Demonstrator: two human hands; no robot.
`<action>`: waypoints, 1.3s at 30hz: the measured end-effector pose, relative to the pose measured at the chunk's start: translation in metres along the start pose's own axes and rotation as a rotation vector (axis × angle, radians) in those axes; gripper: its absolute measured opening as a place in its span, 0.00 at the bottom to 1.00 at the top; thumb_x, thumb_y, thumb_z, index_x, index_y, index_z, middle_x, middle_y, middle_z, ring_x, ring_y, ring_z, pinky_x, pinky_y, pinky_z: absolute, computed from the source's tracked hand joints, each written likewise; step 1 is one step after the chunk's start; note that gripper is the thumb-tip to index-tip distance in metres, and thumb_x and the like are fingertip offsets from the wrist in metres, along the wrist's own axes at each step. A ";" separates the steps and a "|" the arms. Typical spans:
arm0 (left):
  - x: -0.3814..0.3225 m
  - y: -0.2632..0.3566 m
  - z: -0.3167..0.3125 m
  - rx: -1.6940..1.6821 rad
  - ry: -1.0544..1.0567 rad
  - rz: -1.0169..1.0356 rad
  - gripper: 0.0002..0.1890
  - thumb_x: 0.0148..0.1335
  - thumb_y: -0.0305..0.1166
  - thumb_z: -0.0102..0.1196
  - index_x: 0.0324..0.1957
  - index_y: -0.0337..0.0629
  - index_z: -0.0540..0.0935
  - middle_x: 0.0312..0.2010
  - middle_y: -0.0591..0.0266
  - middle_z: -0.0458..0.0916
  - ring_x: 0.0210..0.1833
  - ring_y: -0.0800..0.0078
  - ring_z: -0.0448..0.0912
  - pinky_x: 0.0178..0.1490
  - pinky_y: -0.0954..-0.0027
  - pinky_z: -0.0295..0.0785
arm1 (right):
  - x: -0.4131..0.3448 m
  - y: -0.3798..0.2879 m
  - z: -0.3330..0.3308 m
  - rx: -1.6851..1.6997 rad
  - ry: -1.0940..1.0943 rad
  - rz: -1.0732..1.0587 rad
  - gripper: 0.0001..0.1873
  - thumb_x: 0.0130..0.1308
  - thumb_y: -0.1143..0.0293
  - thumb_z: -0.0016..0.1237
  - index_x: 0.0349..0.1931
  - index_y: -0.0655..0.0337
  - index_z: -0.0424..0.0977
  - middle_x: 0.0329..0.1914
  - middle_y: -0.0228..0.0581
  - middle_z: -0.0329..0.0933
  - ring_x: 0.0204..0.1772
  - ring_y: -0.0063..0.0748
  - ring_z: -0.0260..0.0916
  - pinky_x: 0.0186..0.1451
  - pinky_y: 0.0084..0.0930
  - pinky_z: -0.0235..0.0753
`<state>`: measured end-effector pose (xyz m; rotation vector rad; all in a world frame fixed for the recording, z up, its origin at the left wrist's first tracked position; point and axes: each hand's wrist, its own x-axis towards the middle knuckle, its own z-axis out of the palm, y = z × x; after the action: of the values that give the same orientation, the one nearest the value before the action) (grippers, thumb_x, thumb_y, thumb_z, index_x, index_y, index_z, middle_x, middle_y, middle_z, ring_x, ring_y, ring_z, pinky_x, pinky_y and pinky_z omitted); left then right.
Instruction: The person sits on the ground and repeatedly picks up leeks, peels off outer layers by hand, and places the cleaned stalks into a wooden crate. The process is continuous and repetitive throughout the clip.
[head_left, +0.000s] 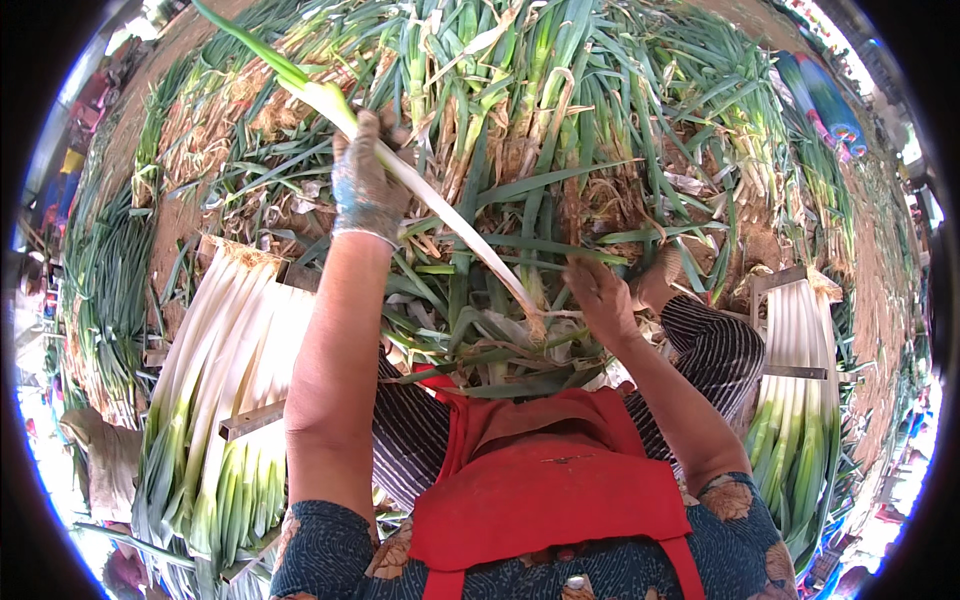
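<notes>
My left hand (369, 184), in a dirty knitted work glove, is closed around the white stalk of a long green onion (457, 217). The stalk slants down to the right, with its roots low in the middle and its green leaves at the upper left. My bare right hand (600, 296) is right of the roots, above the leaf scraps; its fingers are partly bent, and whether they hold a thin strand or leaf cannot be told. Loose green leaves and peelings (487, 337) lie below the stalk, in front of the red apron (547, 487).
Peeled green onions (225, 322) lie stacked in a metal frame (251, 421) at the left. Another peeled stack (799, 330) rests in a metal rack (795, 371) at the right. Unpeeled green onions (540, 82) spread across the ground ahead. Rolls of blue film (829, 105) lie at the upper right.
</notes>
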<state>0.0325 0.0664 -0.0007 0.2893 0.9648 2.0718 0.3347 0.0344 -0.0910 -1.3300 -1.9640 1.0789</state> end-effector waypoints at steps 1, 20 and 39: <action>-0.007 -0.006 0.004 0.015 -0.035 -0.046 0.08 0.66 0.34 0.51 0.42 0.50 0.67 0.31 0.64 0.77 0.28 0.75 0.76 0.25 0.75 0.73 | 0.006 -0.012 0.008 0.147 0.074 -0.125 0.21 0.61 0.68 0.53 0.54 0.63 0.68 0.41 0.45 0.78 0.43 0.37 0.77 0.46 0.31 0.75; -0.045 -0.058 0.004 -0.085 -0.548 -0.427 0.21 0.69 0.44 0.44 0.56 0.39 0.68 0.38 0.62 0.74 0.47 0.66 0.75 0.58 0.56 0.68 | 0.048 -0.061 0.042 0.538 -0.041 -0.122 0.09 0.57 0.76 0.56 0.36 0.65 0.72 0.32 0.34 0.75 0.34 0.20 0.73 0.38 0.20 0.74; -0.059 -0.065 0.013 -0.028 -0.655 -0.462 0.18 0.69 0.38 0.47 0.54 0.35 0.73 0.47 0.57 0.78 0.50 0.69 0.76 0.57 0.68 0.70 | 0.063 -0.073 0.032 0.718 0.051 -0.199 0.12 0.58 0.80 0.55 0.41 0.64 0.71 0.31 0.30 0.76 0.34 0.15 0.72 0.37 0.16 0.74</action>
<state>0.1143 0.0533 -0.0319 0.6194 0.5320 1.4207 0.2494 0.0680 -0.0475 -0.7442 -1.4128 1.4388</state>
